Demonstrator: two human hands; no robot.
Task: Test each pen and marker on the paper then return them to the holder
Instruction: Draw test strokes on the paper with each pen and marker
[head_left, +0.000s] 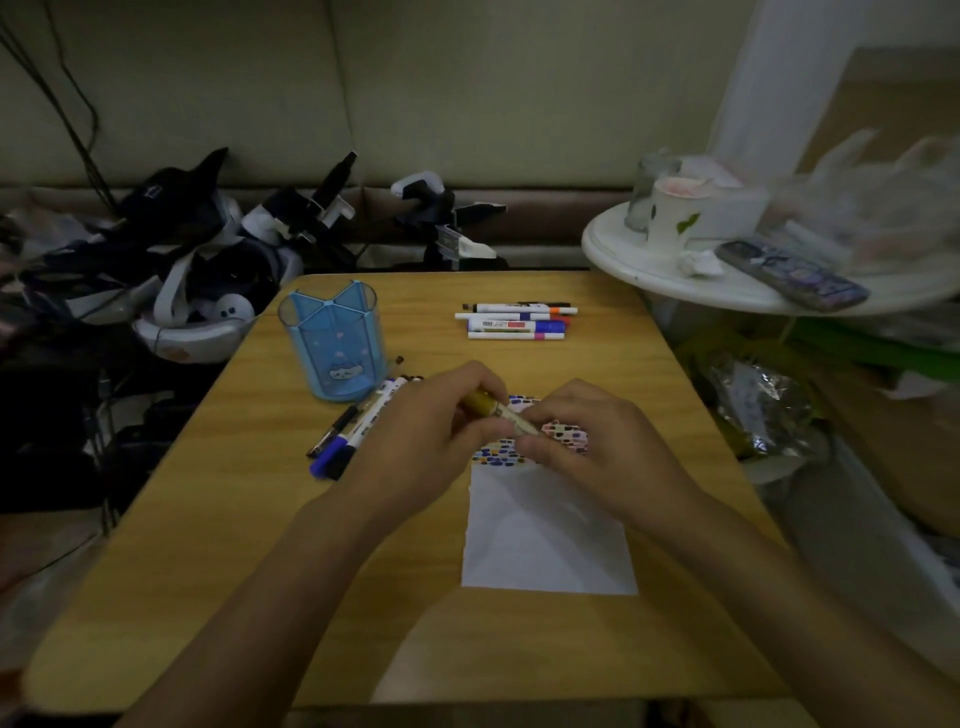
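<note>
Two bare forearms reach in from the bottom of the frame and meet at the centre, over a white rectangular sheet of paper (545, 540) lying on a light wooden bench (218, 545). The left hand (421, 441) has its fingers curled around the yellow-gold end of a slim marker with a white barrel (498, 413), and the right hand (587, 447) pinches the white end, so both hands are closed on the one marker, held slanted just above the paper. Whether they are pulling the cap off or pushing it on cannot be told. The paper's far edge carries rows of small coloured test dabs (563, 434), partly hidden by the hands. Left of centre, a loose bunch of dark and blue-capped pens (343, 441) lies on the bench beside a translucent blue plastic pen holder with a cat picture (335, 345), which looks empty. Farther back, right of centre, five or so white markers with coloured caps (517, 322) lie side by side. At upper right a round white side table (675, 280) holds a cup and a phone. A likely risk is that a cap pulled hard comes free suddenly and the tip streaks the fingers or bench; the sorted piles could also get mixed.
</note>
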